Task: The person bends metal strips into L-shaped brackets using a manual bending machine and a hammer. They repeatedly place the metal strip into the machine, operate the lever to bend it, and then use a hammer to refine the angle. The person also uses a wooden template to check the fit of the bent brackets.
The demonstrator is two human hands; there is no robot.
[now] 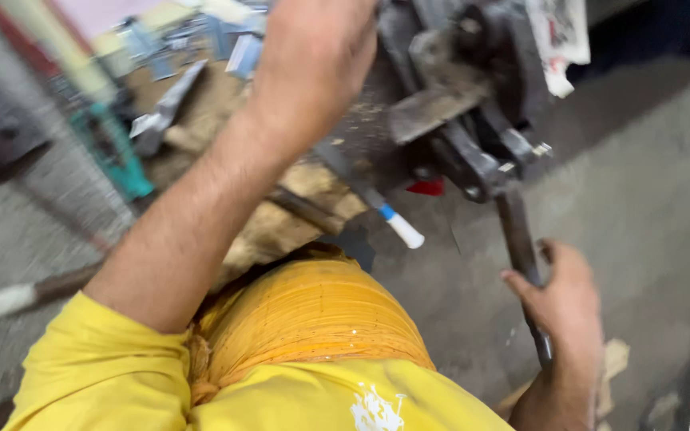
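Two hands are in view, both belonging to the person wearing the camera. One dark grey cast-metal press machine [457, 88] stands at the top centre of the frame on the grey concrete floor [648, 183]. One long dark steel lever bar [521, 255] hangs from the machine's linkage; its long axis runs near upright in the picture, top end at the pivot and lower end pointing down toward the bottom right.

The right hand [565, 307] is clamped round the lower part of that lever, fingers wrapped from the right and thumb tip on the bar's left side. The left hand [317, 48] is raised to the machine's upper left; the frame is blurred there, and whether it is closed on anything cannot be told. The two hands are well apart.

One thin rod with a white and blue tip [393, 222] slants down to the right from under the machine. One second bar with a white end [17, 297] lies at the left edge, nearly level. One teal metal piece [117, 152] stands at the upper left. A loose heap of pale flat metal pieces [201, 40] lies at the top left (too blurred to count). No container can be made out.

The person wears a yellow shirt [113, 375] and an orange-yellow wrap [313, 315].
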